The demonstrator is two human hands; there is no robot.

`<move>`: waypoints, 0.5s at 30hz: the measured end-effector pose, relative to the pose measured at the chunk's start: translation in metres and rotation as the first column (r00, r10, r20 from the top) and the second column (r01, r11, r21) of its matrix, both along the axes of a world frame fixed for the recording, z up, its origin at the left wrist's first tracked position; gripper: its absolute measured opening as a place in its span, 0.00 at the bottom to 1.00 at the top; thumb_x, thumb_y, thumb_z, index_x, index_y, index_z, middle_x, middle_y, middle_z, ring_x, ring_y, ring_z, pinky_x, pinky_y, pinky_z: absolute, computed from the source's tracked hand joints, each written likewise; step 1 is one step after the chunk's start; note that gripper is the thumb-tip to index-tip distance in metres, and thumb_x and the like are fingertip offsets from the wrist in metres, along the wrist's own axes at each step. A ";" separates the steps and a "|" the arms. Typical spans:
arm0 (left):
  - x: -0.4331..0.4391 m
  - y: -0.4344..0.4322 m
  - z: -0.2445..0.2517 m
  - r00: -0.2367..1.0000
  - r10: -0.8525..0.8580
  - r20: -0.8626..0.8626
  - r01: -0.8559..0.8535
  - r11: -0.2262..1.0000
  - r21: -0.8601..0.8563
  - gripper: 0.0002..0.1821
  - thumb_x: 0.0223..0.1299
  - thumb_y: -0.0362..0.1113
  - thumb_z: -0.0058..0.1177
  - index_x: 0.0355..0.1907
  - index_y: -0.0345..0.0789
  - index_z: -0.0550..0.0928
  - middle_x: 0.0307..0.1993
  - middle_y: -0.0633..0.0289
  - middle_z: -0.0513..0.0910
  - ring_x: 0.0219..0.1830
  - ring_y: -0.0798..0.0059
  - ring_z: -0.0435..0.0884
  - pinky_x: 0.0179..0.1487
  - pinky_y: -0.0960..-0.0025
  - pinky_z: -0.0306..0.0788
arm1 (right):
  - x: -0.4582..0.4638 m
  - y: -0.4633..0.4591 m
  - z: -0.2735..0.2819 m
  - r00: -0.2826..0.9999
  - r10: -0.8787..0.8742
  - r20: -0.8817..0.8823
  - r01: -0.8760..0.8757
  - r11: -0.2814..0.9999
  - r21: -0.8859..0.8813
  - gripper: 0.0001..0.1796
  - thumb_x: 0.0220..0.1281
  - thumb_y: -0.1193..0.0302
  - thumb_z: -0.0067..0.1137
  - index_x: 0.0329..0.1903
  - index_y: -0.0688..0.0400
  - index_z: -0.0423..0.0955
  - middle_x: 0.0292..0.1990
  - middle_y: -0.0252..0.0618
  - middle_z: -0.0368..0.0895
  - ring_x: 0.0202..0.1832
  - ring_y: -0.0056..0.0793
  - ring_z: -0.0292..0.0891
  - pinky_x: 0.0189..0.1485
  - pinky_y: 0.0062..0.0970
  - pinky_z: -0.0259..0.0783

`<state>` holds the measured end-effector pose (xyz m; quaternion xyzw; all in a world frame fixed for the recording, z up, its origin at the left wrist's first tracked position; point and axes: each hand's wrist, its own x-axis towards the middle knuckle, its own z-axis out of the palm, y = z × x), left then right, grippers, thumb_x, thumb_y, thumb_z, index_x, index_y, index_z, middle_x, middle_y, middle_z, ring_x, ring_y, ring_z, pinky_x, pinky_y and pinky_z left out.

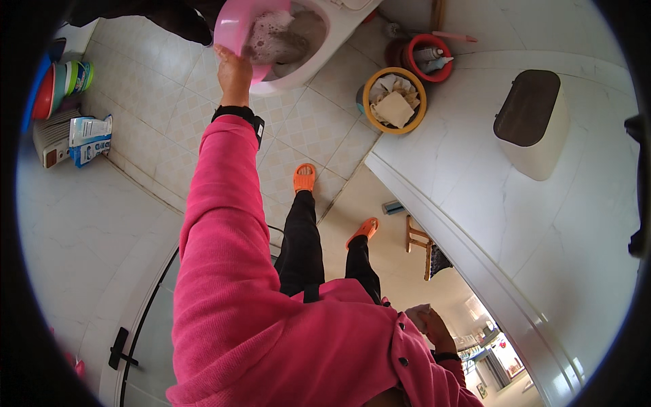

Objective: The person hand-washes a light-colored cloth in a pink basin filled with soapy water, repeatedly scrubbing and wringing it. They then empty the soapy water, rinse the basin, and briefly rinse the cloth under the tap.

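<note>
My left hand grips the rim of a pink plastic basin, which is tipped over the bowl of a white toilet. Grey, foamy water lies at the basin's lip and in the bowl; where one ends and the other begins is hard to tell. Low at my right side, close to my pink jacket, my right hand is curled around a small pale thing, perhaps a cloth, partly hidden by the jacket.
Right of the toilet stand a yellow-rimmed wastebasket of used paper and a red bucket holding bottles. A brown-lidded bin is against the wall. Stacked basins, a heater and a door handle are left. A wooden stool stands beyond the doorway.
</note>
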<state>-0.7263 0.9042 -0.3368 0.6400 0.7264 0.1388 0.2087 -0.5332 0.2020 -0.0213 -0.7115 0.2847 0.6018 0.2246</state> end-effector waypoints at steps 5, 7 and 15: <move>0.002 -0.008 0.025 0.994 -0.101 -0.027 0.101 0.995 -0.024 0.45 0.60 0.41 0.49 0.72 0.43 0.37 0.53 0.37 0.72 0.50 0.40 0.76 0.52 0.51 0.71 | -0.008 0.004 -0.005 0.995 0.095 -0.040 -0.094 0.995 0.024 0.15 0.61 0.72 0.51 0.51 0.60 0.71 0.43 0.34 0.77 0.43 0.24 0.75 0.45 0.23 0.72; 0.000 -0.012 0.034 0.989 -0.137 -0.062 0.136 0.990 -0.030 0.45 0.61 0.40 0.49 0.72 0.45 0.36 0.57 0.37 0.69 0.50 0.40 0.76 0.52 0.51 0.72 | -0.011 0.013 -0.007 0.989 0.150 -0.019 -0.149 0.988 0.032 0.13 0.62 0.69 0.50 0.48 0.59 0.72 0.39 0.34 0.79 0.37 0.22 0.75 0.38 0.21 0.69; -0.009 -0.025 0.051 0.980 -0.194 -0.036 0.195 0.980 0.032 0.44 0.59 0.33 0.50 0.72 0.50 0.39 0.63 0.38 0.61 0.49 0.42 0.77 0.46 0.52 0.75 | -0.009 0.050 -0.004 0.986 0.160 -0.041 -0.158 0.986 0.057 0.12 0.61 0.70 0.52 0.48 0.57 0.72 0.37 0.29 0.76 0.32 0.17 0.71 0.29 0.17 0.66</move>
